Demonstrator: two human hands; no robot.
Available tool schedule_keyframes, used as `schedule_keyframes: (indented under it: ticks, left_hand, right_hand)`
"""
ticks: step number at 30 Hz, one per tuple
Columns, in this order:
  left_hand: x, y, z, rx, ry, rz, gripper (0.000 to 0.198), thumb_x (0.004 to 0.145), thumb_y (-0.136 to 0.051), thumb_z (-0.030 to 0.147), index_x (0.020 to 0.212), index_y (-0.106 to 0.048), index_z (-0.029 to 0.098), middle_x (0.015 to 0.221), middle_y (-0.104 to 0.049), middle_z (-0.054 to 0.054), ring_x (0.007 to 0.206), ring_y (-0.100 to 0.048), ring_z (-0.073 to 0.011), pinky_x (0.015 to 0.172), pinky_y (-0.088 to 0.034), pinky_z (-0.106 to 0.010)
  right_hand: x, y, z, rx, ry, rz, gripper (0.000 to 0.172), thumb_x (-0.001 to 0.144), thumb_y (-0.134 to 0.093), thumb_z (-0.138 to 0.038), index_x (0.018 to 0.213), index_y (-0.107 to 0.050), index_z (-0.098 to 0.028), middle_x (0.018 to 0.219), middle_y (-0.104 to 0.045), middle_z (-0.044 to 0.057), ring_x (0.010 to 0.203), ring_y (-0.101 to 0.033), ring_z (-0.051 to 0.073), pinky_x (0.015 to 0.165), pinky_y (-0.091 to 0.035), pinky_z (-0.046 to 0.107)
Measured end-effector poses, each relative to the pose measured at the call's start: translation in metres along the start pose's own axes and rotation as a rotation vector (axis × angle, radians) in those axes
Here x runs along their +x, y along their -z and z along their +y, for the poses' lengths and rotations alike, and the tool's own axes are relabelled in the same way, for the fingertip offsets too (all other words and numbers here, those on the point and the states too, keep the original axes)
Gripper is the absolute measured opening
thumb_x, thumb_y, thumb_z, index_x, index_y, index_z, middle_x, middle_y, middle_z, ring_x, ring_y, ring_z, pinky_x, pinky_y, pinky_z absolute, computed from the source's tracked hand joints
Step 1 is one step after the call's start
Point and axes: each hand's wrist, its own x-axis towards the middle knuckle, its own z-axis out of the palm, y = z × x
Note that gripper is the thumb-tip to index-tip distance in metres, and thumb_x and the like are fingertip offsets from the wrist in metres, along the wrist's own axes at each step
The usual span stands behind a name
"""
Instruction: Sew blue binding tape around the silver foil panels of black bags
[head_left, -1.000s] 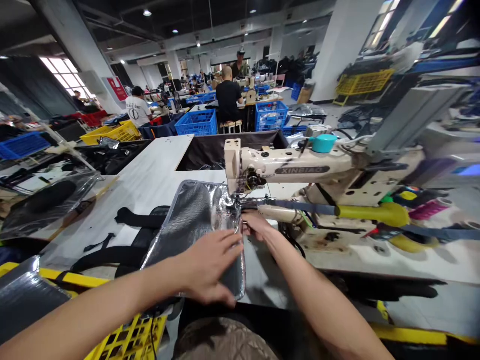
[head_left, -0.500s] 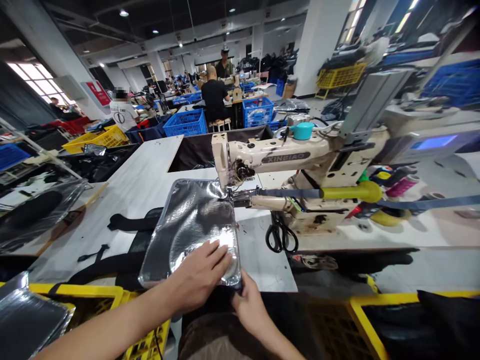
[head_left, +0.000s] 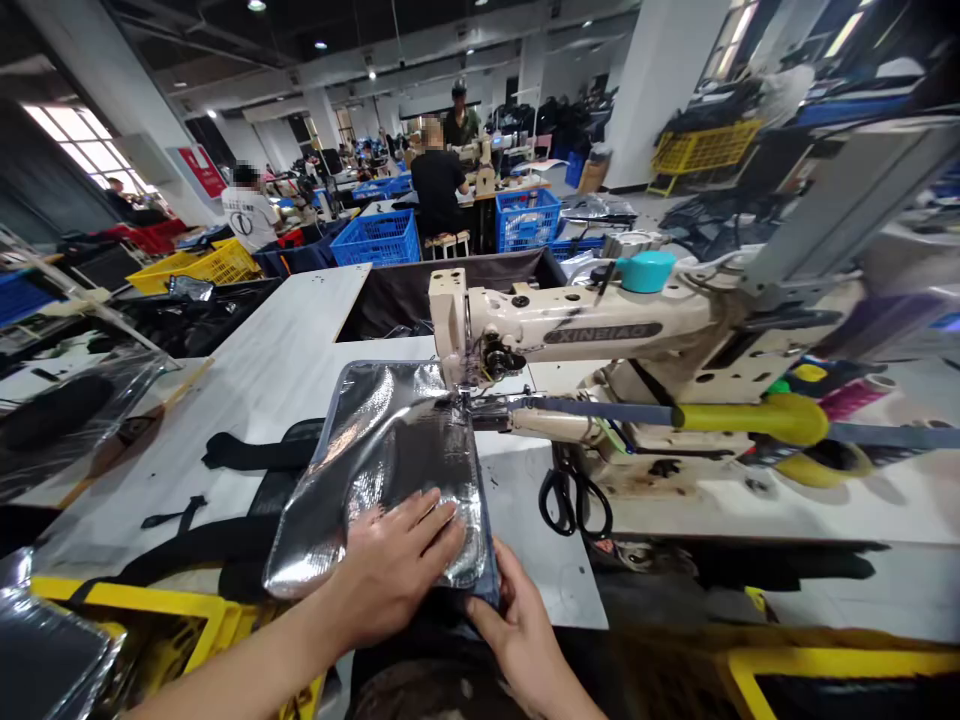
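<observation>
A shiny silver foil panel [head_left: 390, 420] with grey edging lies on the white tabletop. Its far right corner area sits at the needle of a cream sewing machine [head_left: 600, 320]. My left hand [head_left: 405, 560] rests flat on the foil near its front edge, fingers stretched out. At the panel's near right corner, my right hand [head_left: 517, 620] pinches the grey edge between thumb and fingers. A grey binding strip [head_left: 592, 410] runs from a yellow tube [head_left: 735, 418] towards the needle.
Black scissors [head_left: 574, 500] lie right of the panel. Black straps [head_left: 262, 450] lie on its left. Yellow crates [head_left: 127, 595] stand below the table edge at both sides. Thread cones [head_left: 855, 398] stand behind the yellow tube. Co-workers sit farther back.
The view has shifted, so the machine appears larger and farther right. My hands stay on the panel, which looks slightly turned, its near edge lower in view.
</observation>
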Motion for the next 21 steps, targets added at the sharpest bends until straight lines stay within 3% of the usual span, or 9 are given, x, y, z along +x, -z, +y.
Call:
schedule_keyframes:
  ticks: [6,11,15,21]
  left_hand:
    - [0.034,0.012,-0.024,0.027,-0.023,-0.022,0.049,0.103,-0.044,0.022,0.152,-0.047,0.025,0.157,-0.052,-0.011,0.14,-0.052,-0.0347,0.088,-0.059,-0.043]
    - [0.055,0.016,-0.045,0.029,-0.079,0.021,0.043,0.102,-0.046,0.02,0.145,-0.052,0.02,0.148,-0.057,-0.014,0.136,-0.054,-0.0343,0.095,-0.059,-0.045]
    - [0.057,0.013,-0.051,0.016,-0.077,0.019,0.043,0.103,-0.045,0.022,0.146,-0.051,0.021,0.148,-0.056,-0.015,0.138,-0.052,-0.0357,0.092,-0.061,-0.047]
    - [0.056,0.012,-0.047,0.014,-0.051,-0.005,0.046,0.103,-0.045,0.021,0.149,-0.049,0.022,0.149,-0.056,-0.015,0.138,-0.053,-0.0372,0.093,-0.062,-0.051]
  right_hand:
    - [0.038,0.007,-0.014,-0.008,0.027,0.023,0.062,0.089,-0.076,-0.027,0.146,-0.053,-0.025,0.137,-0.068,0.01,0.117,-0.067,0.025,0.103,-0.052,0.039]
    - [0.063,0.011,-0.02,0.031,0.035,0.044,0.063,0.086,-0.078,-0.029,0.143,-0.052,-0.024,0.113,-0.075,0.007,0.094,-0.069,0.02,0.086,-0.054,0.033]
    - [0.067,0.007,-0.022,0.036,0.027,0.029,0.062,0.087,-0.077,-0.031,0.143,-0.05,-0.025,0.114,-0.075,0.005,0.095,-0.068,0.019,0.086,-0.054,0.031]
    - [0.074,0.007,-0.031,0.017,0.048,-0.019,0.061,0.086,-0.079,-0.035,0.14,-0.053,-0.024,0.125,-0.071,0.009,0.114,-0.066,0.027,0.101,-0.052,0.04]
